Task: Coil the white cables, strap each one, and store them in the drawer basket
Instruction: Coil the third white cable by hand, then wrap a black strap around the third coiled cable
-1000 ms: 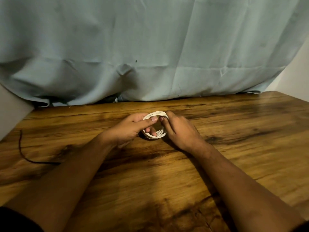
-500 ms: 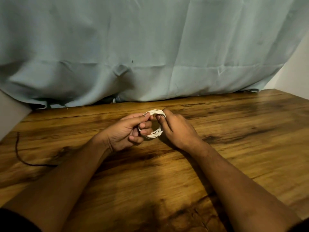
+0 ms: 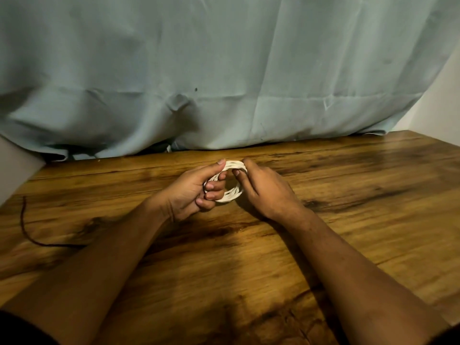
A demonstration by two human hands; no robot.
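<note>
Over the desk (image 3: 249,270), the left hand (image 3: 186,195) has in the last second curled its fingers (image 3: 214,186) through the coiled cable (image 3: 230,196), thumb on top, while the right hand (image 3: 266,192) pinches its far rim, so coiling looks finished and strapping comes next, curtain (image 3: 224,70) behind.

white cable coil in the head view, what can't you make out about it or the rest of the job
- White cable coil: its sides are covered by the left hand and right hand gripping it; plugs and any strap cannot be seen.
- Drawer basket: not in the head view.
- Dark cord: its near end runs under the left forearm.
- Table: back edge hidden by the curtain.
</note>
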